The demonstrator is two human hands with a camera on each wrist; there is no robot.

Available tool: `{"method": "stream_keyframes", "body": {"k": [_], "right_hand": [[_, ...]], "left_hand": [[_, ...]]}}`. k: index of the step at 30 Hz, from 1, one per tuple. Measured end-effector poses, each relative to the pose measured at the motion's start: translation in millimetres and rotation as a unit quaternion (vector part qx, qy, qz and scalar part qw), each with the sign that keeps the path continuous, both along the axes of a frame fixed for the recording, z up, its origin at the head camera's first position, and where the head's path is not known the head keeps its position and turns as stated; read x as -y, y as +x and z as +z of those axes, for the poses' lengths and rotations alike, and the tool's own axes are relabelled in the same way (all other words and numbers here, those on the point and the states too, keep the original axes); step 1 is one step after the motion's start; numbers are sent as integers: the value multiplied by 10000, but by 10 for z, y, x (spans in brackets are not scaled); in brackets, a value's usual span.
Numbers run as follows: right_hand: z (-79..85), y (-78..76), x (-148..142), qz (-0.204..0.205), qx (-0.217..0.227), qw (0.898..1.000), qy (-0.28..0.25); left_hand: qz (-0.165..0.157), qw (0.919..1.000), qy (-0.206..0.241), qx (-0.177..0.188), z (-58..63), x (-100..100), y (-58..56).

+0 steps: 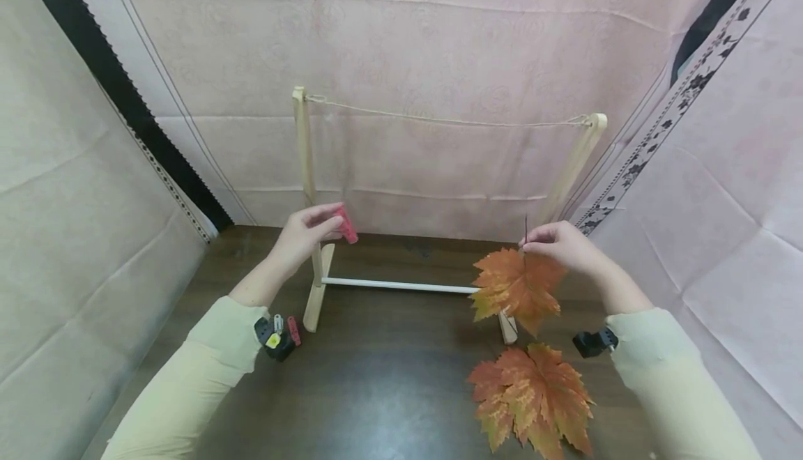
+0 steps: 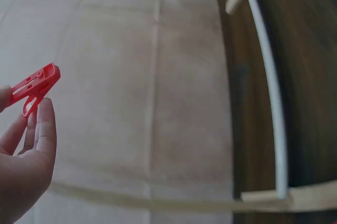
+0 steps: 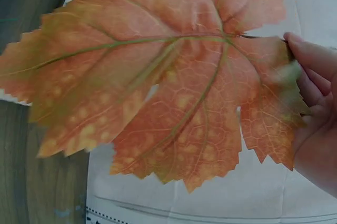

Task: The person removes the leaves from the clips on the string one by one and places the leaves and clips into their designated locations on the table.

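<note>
My left hand [image 1: 305, 233] pinches a red plastic clothespin [image 1: 346, 226] between thumb and fingers, just in front of the rack's left post. In the left wrist view the clothespin [image 2: 38, 86] points up and away from the fingertips. Over on the right, my right hand [image 1: 567, 245] holds an orange-and-yellow artificial maple leaf [image 1: 516, 286] by its thin dark stem, the blade hanging below the fingers. That leaf [image 3: 179, 77] fills much of the right wrist view and covers part of the fingers. Above both hands, a string [image 1: 426, 120] runs between the two posts.
The wooden rack has a left post [image 1: 304, 146], a right post [image 1: 577, 160] and a white lower bar [image 1: 401, 284]. Several more maple leaves [image 1: 533, 401] lie stacked on the dark table [image 1: 376, 376]. Small clothespins [image 1: 293, 330] show beside my left wrist. Pale cloth [image 1: 408, 49] hangs around.
</note>
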State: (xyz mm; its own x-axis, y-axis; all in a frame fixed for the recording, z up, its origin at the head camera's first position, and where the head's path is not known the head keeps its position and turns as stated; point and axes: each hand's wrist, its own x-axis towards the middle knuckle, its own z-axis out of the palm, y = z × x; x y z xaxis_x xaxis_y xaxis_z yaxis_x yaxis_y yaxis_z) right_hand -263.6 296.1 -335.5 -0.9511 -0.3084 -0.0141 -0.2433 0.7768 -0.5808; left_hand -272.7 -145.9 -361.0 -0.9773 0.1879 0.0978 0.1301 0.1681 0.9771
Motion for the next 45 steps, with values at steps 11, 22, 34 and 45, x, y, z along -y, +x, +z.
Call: {"method": "stream_keyframes", "body": {"k": [11, 22, 34, 45], "right_hand": [[-175, 77, -214, 604, 432, 9967, 338], [-434, 154, -483, 786, 784, 9937, 177], [-924, 227, -727, 914, 1277, 9873, 259], [-1311, 270, -843, 874, 1613, 9824, 357]], "left_hand": [[238, 9991, 2, 337, -454, 516, 189], [733, 9923, -41, 996, -814, 866, 361], [1287, 9724, -144, 1940, -1303, 1167, 449], [1578, 9606, -789, 2149, -1680, 1385, 523]]}}
